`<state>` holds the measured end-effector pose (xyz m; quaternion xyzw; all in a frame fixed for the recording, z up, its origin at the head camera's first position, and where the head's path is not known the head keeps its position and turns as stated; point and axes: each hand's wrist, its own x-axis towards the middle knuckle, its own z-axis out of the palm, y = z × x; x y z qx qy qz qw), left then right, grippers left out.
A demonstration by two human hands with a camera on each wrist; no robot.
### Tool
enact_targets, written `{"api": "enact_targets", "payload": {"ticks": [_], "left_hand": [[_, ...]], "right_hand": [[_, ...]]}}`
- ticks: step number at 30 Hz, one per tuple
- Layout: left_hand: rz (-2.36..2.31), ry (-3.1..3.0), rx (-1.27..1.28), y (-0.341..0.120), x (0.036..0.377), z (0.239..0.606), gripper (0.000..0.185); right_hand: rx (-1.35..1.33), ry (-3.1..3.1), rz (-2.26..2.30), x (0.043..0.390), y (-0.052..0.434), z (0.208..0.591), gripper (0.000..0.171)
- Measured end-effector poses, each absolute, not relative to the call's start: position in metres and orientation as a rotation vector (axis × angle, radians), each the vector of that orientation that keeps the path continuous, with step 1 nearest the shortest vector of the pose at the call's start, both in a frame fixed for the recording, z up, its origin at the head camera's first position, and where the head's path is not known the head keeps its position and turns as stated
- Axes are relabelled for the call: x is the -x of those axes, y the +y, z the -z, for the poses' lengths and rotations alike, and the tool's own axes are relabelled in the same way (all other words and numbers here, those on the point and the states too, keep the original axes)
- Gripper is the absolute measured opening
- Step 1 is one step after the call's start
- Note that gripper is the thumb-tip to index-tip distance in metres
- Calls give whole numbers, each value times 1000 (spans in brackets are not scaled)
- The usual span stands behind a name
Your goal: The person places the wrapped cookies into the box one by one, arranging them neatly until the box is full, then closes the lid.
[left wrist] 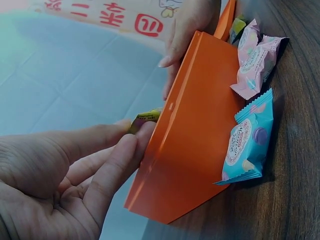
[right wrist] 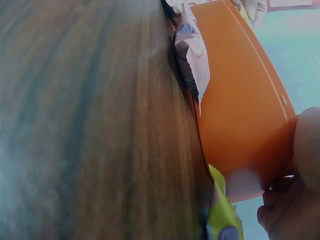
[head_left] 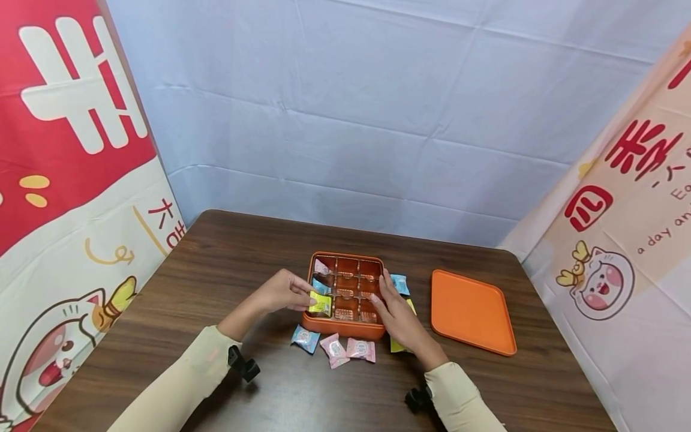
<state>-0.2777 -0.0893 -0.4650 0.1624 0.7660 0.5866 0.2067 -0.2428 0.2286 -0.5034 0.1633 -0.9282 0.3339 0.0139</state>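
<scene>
An orange box with a three-by-three grid of compartments sits mid-table. My left hand pinches a yellow packet over the near-left compartment; the left wrist view shows that yellow packet at the rim of the box wall. A pink packet and a blue packet lie in the left column. My right hand rests with straight fingers along the box's right side, its thumb against the outer wall.
Loose packets lie before the box: one blue and two pink. Another blue packet and a yellow one lie at the right, by my right hand. The orange lid lies flat further right.
</scene>
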Motion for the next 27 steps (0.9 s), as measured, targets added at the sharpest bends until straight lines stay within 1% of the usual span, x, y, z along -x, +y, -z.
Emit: {"api": "enact_targets", "payload": {"ticks": [12,20,27], "left_hand": [[-1668,2083,-449,-89,278,466,24],[-1719,2048,-450,-93,278,468,22],[-1718,2176,-441,-95,277,467,24]], "right_hand": [[-501,-2897,-1039,244,229,505,72],[-509,-2894,-1031,244,229,505,71],[-503,-2892,-1028,245,230,506,73]]}}
